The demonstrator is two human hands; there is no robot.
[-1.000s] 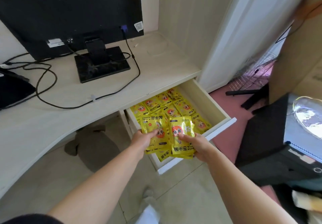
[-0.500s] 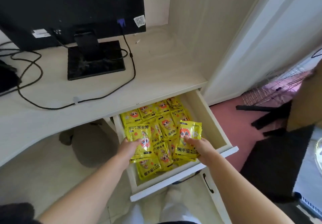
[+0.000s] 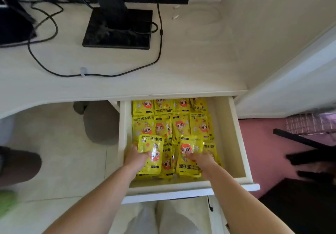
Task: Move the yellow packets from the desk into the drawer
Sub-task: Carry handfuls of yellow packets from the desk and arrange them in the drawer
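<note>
The head camera looks down on both hands reaching into the open drawer (image 3: 236, 142), low over its front part. The left hand (image 3: 135, 158) pinches the left packet (image 3: 151, 154) by its side edge, thumb on the face and fingers hidden beneath. The right hand (image 3: 201, 159) holds the right packet (image 3: 189, 153) in much the same way. Both sit just above the yellow packets (image 3: 180, 124) lying in rows, probably so they go down flat in the near row. The desk (image 3: 190, 70) shows only a monitor stand (image 3: 118, 30) and cables (image 3: 158, 51); no packets are visible on it.
</note>
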